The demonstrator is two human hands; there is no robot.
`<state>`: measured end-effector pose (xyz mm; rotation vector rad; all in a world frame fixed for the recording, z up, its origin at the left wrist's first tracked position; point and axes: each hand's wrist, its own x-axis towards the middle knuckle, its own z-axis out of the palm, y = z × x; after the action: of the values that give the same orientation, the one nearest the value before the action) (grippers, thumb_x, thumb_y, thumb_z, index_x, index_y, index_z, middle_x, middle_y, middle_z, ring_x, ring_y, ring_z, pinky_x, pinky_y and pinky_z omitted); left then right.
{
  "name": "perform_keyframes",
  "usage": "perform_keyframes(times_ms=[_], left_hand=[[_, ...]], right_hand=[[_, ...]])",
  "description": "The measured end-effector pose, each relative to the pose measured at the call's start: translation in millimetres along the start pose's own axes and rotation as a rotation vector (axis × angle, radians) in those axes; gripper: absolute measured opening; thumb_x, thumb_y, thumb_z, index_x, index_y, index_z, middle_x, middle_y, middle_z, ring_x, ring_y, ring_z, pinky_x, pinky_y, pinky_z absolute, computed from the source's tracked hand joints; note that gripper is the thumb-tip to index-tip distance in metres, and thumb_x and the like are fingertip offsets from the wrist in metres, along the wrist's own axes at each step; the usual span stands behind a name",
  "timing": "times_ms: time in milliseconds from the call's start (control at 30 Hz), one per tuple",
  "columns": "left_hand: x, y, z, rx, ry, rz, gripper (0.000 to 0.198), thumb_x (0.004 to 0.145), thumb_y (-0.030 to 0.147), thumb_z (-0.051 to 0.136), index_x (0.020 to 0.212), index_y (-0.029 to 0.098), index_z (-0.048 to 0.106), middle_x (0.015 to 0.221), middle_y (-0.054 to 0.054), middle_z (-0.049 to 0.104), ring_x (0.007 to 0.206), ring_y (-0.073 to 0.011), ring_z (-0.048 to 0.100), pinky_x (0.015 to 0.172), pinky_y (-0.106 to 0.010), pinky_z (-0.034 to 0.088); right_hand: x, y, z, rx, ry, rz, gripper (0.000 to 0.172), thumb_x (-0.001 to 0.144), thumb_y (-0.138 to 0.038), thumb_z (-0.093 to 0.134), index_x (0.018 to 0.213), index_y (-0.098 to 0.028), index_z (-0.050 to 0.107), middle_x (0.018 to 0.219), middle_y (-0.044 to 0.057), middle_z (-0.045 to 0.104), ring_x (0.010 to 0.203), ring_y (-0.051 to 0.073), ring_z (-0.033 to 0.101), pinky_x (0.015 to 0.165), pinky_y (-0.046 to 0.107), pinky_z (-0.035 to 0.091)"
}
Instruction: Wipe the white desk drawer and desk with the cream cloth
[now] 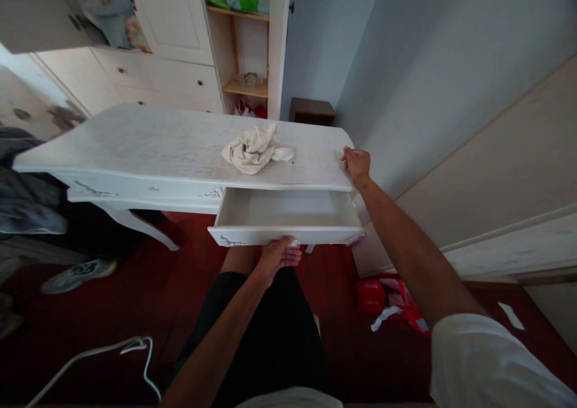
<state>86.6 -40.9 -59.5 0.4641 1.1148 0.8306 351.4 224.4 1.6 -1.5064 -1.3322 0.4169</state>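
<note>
A white desk (148,140) stands in front of me with its right drawer (283,216) pulled out; the drawer looks empty inside. My left hand (279,255) grips the front of the drawer from below, fingers curled round its handle. My right hand (356,163) rests on the desk top's right corner, fingers bent over the edge. A crumpled cream cloth (255,148) lies on the desk top, left of my right hand and above the drawer.
A white wardrobe with open shelves (246,47) stands behind the desk. A grey shoe (79,274) and a white hanger (135,351) lie on the dark red floor at left. A red bag (387,297) lies at right, below a cream panel (496,173).
</note>
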Motion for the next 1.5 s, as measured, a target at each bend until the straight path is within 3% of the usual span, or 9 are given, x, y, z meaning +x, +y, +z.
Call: perform_keyframes(times_ms=[300,633,867,1000,1100,1200,1267,1400,1500], left_hand=[[37,45,10.1,-0.093,0.071,-0.052,0.031,0.098,0.026,0.051,0.079,0.009,0.070,0.075,-0.014,0.073,0.065,-0.0182,0.069,0.067,-0.029,0.058],[82,88,18.8,-0.178,0.125,-0.076,0.024,0.097,0.026,0.051,0.088,0.011,0.068,0.069,-0.010,0.066,0.060,-0.0179,0.065,0.063,-0.027,0.058],[96,91,26.3,-0.198,0.101,-0.039,0.026,0.100,0.028,0.049,0.084,0.013,0.063,0.074,-0.009,0.065,0.066,-0.0169,0.065,0.068,-0.027,0.056],[91,77,14.9,-0.077,0.071,0.058,0.031,0.099,0.041,0.053,0.084,0.016,0.064,0.089,-0.011,0.070,0.079,-0.0195,0.068,0.077,-0.032,0.056],[69,81,-0.6,0.284,-0.030,0.189,0.026,0.085,0.042,0.071,0.079,0.018,0.067,0.086,-0.009,0.071,0.087,-0.0231,0.068,0.082,-0.034,0.055],[36,110,-11.5,0.584,-0.298,0.374,0.025,0.073,0.041,0.082,0.080,0.018,0.073,0.086,-0.007,0.074,0.090,-0.0244,0.068,0.085,-0.035,0.054],[18,144,-13.3,0.574,-0.341,0.533,0.034,0.079,0.049,0.074,0.093,0.018,0.076,0.100,-0.010,0.076,0.096,-0.0251,0.069,0.089,-0.038,0.055],[20,217,-10.0,0.711,0.197,1.039,0.046,0.092,0.051,0.057,0.119,0.017,0.070,0.126,-0.015,0.069,0.119,-0.0302,0.063,0.102,-0.047,0.051],[45,250,-6.8,1.158,0.557,1.036,0.076,0.083,0.052,0.071,0.148,0.015,0.053,0.155,-0.023,0.048,0.149,-0.0416,0.035,0.119,-0.059,0.031]], right_hand=[[-4,-3,0,0.058,0.023,0.010,0.040,0.091,-0.040,0.060,0.058,-0.018,0.063,0.040,-0.004,0.047,0.042,0.011,0.045,0.052,0.023,0.039],[-9,-11,-3,0.097,0.023,0.013,0.042,0.089,-0.044,0.061,0.056,-0.018,0.063,0.040,-0.004,0.048,0.041,0.011,0.044,0.050,0.025,0.036],[-10,-12,-2,0.103,0.034,0.026,0.040,0.088,-0.042,0.059,0.056,-0.018,0.064,0.040,-0.003,0.047,0.040,0.011,0.042,0.050,0.025,0.034],[-12,-11,-2,0.100,0.038,0.035,0.042,0.087,-0.047,0.060,0.057,-0.018,0.064,0.040,-0.003,0.047,0.040,0.011,0.042,0.049,0.025,0.034],[-13,-12,-2,0.107,0.031,0.042,0.044,0.086,-0.051,0.060,0.058,-0.019,0.063,0.040,-0.003,0.047,0.039,0.011,0.040,0.047,0.026,0.033],[-14,-13,-3,0.091,0.018,0.045,0.045,0.084,-0.055,0.060,0.058,-0.019,0.063,0.040,-0.003,0.047,0.040,0.012,0.041,0.048,0.027,0.033],[-14,-13,-3,0.085,0.014,0.045,0.046,0.084,-0.056,0.059,0.058,-0.019,0.064,0.040,-0.003,0.048,0.041,0.012,0.041,0.048,0.027,0.034],[-15,-15,-4,0.082,0.023,0.044,0.044,0.082,-0.056,0.059,0.057,-0.019,0.064,0.040,-0.002,0.049,0.041,0.012,0.042,0.050,0.027,0.034],[-16,-16,-4,0.078,0.022,0.037,0.044,0.081,-0.056,0.058,0.057,-0.019,0.065,0.039,-0.003,0.049,0.041,0.012,0.042,0.050,0.027,0.035]])
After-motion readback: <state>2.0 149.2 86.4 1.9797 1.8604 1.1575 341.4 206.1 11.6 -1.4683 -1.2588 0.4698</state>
